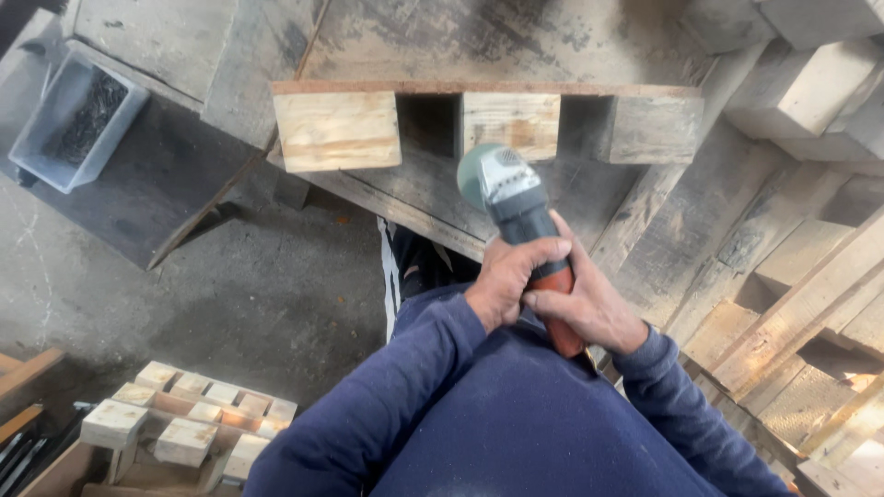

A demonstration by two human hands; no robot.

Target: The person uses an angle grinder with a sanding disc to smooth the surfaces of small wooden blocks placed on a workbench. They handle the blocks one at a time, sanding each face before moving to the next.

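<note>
Both hands grip an angle grinder (508,191) with a grey-green head and an orange handle. My left hand (509,279) wraps around its dark body. My right hand (589,304) holds the orange handle just behind it. The grinder's head points up toward a wooden pallet piece (488,89), a thin board with three wood blocks under its edge. The head hangs just below the middle block (509,122); whether it touches is not clear. Blue sleeves cover both arms.
A grey plastic bin of dark nails (78,120) sits at the upper left. A stack of small wood blocks (189,419) lies at the lower left on the concrete floor. Pallets and boards (792,304) pile up along the right side.
</note>
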